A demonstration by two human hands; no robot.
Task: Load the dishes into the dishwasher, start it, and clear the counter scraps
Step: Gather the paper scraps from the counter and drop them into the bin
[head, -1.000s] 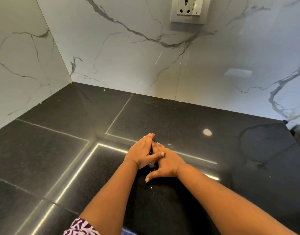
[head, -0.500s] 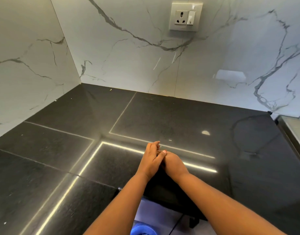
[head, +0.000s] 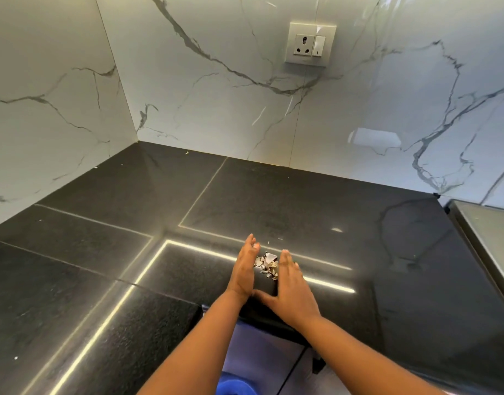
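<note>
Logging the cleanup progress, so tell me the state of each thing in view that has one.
scraps: loose pile on the counter, between the hands.
left hand: open, fingers straight, left of the pile.
right hand: open, fingers straight, right of the pile.
wall socket: nothing plugged in; switch position unclear.

black speckled counter (head: 302, 195); grey-veined white marble wall (head: 216, 95); pale scraps (head: 267, 263).

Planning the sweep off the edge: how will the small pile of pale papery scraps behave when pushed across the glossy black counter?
The pale papery scraps look thin and loose: probably very light, apt to scatter. The glossy black counter should let them slide easily. Stray flecks beyond the pile suggest bits may escape the left hand and right hand.
</note>
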